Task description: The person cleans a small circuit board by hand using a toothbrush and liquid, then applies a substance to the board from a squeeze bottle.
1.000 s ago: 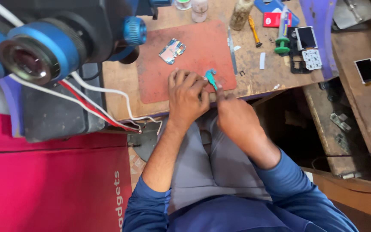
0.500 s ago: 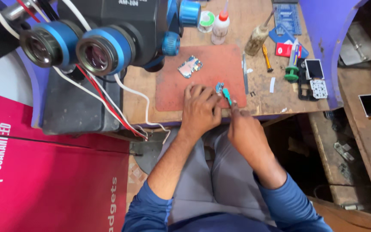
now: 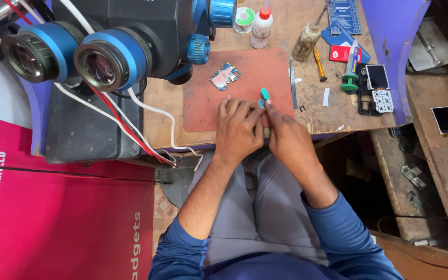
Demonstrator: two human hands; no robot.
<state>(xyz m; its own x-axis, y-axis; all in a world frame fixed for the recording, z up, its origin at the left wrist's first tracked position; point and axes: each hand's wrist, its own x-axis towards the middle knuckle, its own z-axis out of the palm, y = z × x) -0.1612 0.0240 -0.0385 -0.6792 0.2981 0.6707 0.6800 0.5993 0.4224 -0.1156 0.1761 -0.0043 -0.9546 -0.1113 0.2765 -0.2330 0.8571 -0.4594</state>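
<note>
- Hands together at near edge of reddish-brown rubber work mat (image 3: 219, 111), on worn wooden bench (image 3: 317, 111).
- Left hand (image 3: 238, 132): palm down on mat, fingers curled in toward the right hand; whether its grip is pinching anything, cannot tell, fingertips hidden between the hands.
- Right hand (image 3: 286, 136): touching the left, thumb and forefinger pinched together on small teal-handled tool (image 3: 264, 95); tool tilts up and away toward far side, teal end sticks out past the fingertips.
- Whatever is under the tool tip is hidden by the fingers.
- Small blue-and-silver phone circuit board (image 3: 225, 76): flat on mat, far and left of hands, apart from them.
- Black stereo microscope with blue-ringed eyepieces (image 3: 99, 46): far left, very close to camera, hangs over left end of bench; red and white cables (image 3: 130, 122) run down from it to near bench edge.
- Thin metal tweezers (image 3: 292, 83): along right edge of mat.
- White squeeze bottle with red cap (image 3: 262, 26) and round solder-wire spool (image 3: 243, 19): far side, beyond mat.
- Yellow-handled screwdriver (image 3: 319, 65): right of mat.
- Green-based tube (image 3: 349, 72), black phone frame with small screen (image 3: 375, 85): further right on bench.
- Blue sleeves and grey trousers (image 3: 257, 207) near camera.
</note>
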